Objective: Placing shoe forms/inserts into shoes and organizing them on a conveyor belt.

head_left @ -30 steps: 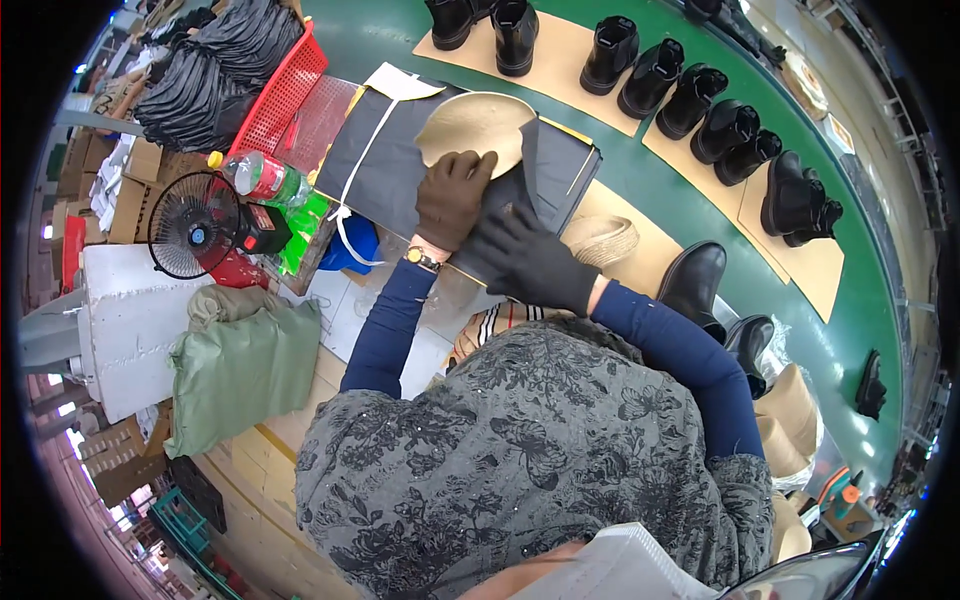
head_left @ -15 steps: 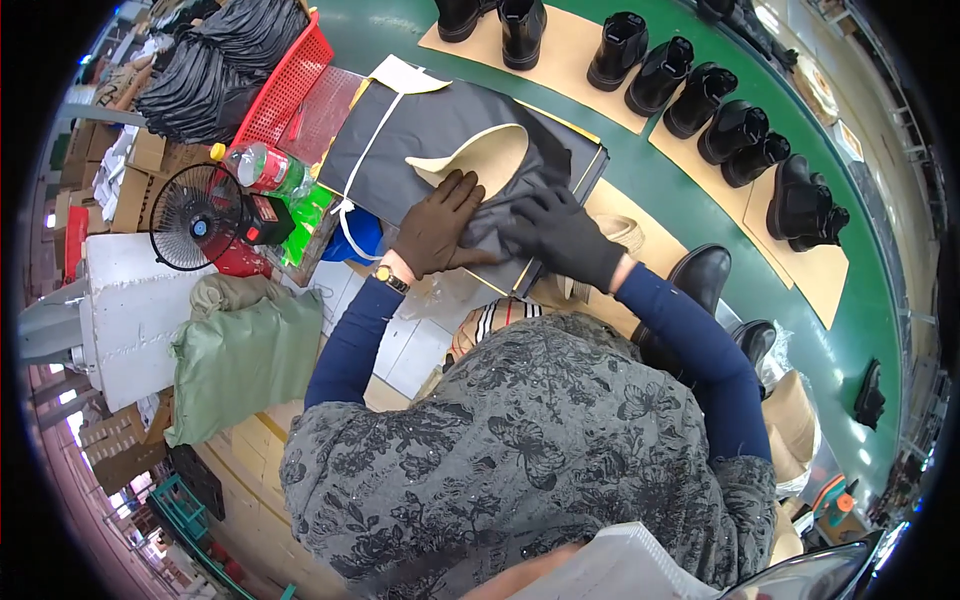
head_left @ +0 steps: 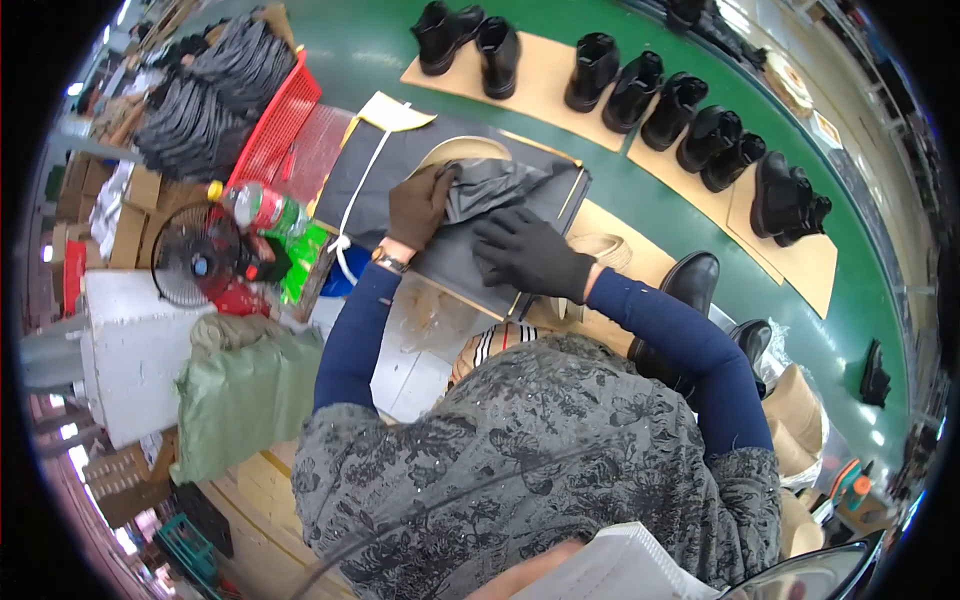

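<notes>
Boots [head_left: 678, 112] line the green counter [head_left: 365, 50]. I record left hand [head_left: 418, 208] gripping dark sheet [head_left: 495, 190] partly over beige piece [head_left: 470, 149], apparently securing the fold; right hand [head_left: 533, 255], open over black board [head_left: 445, 262], presumably steadies it.

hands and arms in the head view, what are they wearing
The left hand wears a dark brown fabric glove, the right hand a blackish one; both cover the fingers. A gold-toned watch sits on the left wrist. Navy sleeves cover both forearms, and a grey top with dark floral patterning covers the upper arms.
</notes>
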`<state>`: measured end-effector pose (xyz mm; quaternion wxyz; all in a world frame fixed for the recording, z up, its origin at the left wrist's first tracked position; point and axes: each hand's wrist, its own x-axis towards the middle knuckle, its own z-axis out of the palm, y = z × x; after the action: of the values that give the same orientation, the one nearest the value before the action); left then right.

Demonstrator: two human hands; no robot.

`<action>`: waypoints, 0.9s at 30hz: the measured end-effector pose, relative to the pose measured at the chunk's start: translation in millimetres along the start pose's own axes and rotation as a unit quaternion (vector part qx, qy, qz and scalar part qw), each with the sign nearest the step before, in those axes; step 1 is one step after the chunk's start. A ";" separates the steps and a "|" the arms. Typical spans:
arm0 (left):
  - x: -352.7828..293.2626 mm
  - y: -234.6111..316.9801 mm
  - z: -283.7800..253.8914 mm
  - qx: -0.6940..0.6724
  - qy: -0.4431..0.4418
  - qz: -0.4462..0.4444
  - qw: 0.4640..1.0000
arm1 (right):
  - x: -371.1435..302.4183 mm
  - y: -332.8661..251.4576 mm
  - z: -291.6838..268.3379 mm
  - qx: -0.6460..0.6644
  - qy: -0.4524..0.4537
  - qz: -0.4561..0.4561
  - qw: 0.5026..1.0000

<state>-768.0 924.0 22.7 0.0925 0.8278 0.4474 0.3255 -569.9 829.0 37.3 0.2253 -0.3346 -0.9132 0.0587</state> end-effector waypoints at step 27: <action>88.7 95.2 7.5 -0.472 -0.153 -0.017 0.868 | 7.5 -29.3 -61.9 0.017 0.446 0.213 0.869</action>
<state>-664.2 940.6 99.6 0.5454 0.7169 0.2348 0.3653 -564.2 808.5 102.9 0.5960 -0.5080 -0.6209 -0.0349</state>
